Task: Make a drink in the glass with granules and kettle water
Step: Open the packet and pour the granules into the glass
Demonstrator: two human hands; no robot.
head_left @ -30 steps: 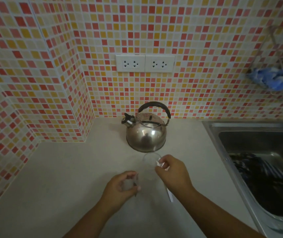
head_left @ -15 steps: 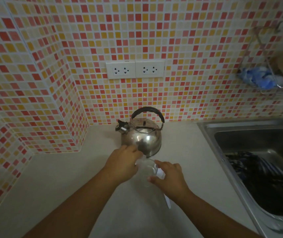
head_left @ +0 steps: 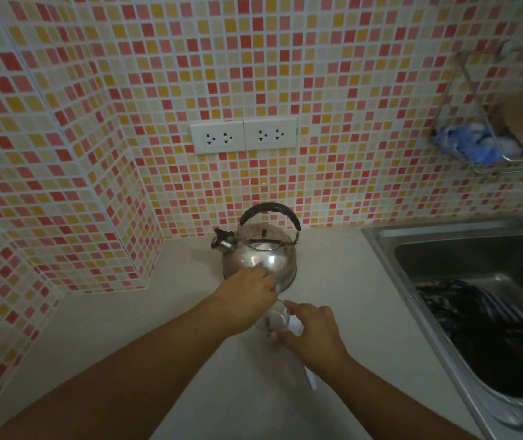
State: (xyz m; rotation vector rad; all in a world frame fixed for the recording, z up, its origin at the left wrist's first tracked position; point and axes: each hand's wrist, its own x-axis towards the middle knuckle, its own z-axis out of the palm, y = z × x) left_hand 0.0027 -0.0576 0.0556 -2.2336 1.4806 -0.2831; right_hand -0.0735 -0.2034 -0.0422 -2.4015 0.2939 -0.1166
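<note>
A clear glass (head_left: 273, 321) stands on the pale counter, just in front of a steel kettle (head_left: 261, 252) with a black handle and a spout pointing left. My right hand (head_left: 315, 336) wraps around the glass from the right, thumb on the near side, with a white paper strip (head_left: 310, 377) pressed under it. My left hand (head_left: 249, 296) hovers over the glass's far-left rim, its knuckles close to the kettle's lower body. Its fingers are curled downward and hidden, so I cannot tell whether it holds anything. The contents of the glass are not discernible.
A steel sink (head_left: 463, 249) with dark striped cloth inside lies to the right. A mosaic tiled wall with a double socket (head_left: 243, 136) rises behind the kettle, and a tiled corner juts out on the left. A wire rack (head_left: 488, 154) hangs at the upper right.
My left hand has moved from the near-left side of the glass forward over its rim, up against the kettle. My right hand has stayed on the glass.
</note>
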